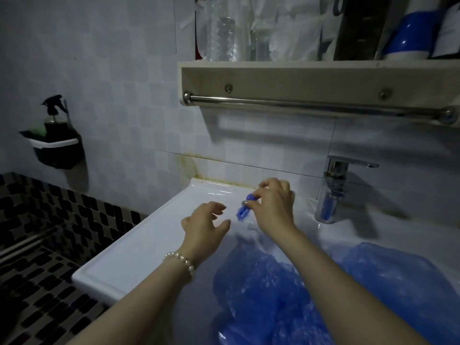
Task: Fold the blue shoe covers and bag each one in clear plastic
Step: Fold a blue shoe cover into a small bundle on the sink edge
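At a white washstand bench [139, 247], my right hand [275, 207] pinches a small, tightly folded blue shoe cover [245, 207] between thumb and fingertips, holding it just above the bench near the back wall, while my left hand [204, 226] hovers just beside it with its fingers spread and loosely curved, gripping nothing. A clear plastic bag [249, 231] appears to lie beneath the right hand's grip, though it is nearly the same tone as the bench and its mouth cannot be made out. From here, I judge the folded cover could spring open if the pinch loosens before it is inside the plastic, and the thin film could slide or collapse if the left hand fails to hold its opening. A loose heap of unfolded blue shoe covers [261, 290] fills the basin side below my forearms, with a second heap [398, 277] to the right cut off by the frame edge; how many remain cannot be counted. The tap [331, 192] stands close by, so a stray knock could wet the work. The dim light blurs fine detail.
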The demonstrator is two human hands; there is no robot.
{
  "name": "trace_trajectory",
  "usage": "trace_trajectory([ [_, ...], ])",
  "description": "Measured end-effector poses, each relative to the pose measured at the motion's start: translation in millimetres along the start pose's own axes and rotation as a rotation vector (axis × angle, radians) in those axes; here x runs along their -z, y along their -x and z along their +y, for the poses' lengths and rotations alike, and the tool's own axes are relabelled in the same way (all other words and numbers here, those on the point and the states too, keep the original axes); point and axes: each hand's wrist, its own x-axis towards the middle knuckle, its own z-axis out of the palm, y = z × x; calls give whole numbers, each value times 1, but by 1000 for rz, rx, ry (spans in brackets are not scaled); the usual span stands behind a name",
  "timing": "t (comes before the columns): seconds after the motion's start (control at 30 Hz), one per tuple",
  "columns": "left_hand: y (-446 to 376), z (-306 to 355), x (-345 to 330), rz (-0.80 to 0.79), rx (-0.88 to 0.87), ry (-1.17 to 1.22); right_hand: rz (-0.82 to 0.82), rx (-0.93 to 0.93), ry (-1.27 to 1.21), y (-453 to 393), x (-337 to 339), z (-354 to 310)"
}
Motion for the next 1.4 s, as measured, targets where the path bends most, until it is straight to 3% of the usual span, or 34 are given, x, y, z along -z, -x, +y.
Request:
trace_trajectory([
  [0.17, 3, -17, 3, 105, -1, -29, -190, -51, 455, -34, -7, 5],
  [0.27, 7, -21, 6, 151, -10, -23, -266, -188, 539, -44, -17, 2],
  [0.37, 8, -23, 6, 144, 16, 9, -225, -196, 544, -45, -18, -1],
  [0.6, 9, -19, 8, 81, 53, 87, 0, -168, 172, -50, -3, 10],
  [0.77, 12, -18, 8, 25, -5, 91, 4, -327, -596, -47, 45, 14],
  [0.9, 15, -15, 8, -85, -95, 24, -367, -414, -512, -39, 83, 20],
  [1.0, 16, -10, 5, -199, -157, -33, -497, -455, -385, -34, 78, 27],
  [1.1, 8, 6, -4, -312, -230, -156, -456, -478, -474, -30, 64, 36],
  [1.27, -13, 48, -32, -520, -220, -53, -335, -389, -504, -33, 47, 50],
  [1.4, -19, 52, -62, -591, -365, -422, -302, -275, -379, -32, 35, 55],
])
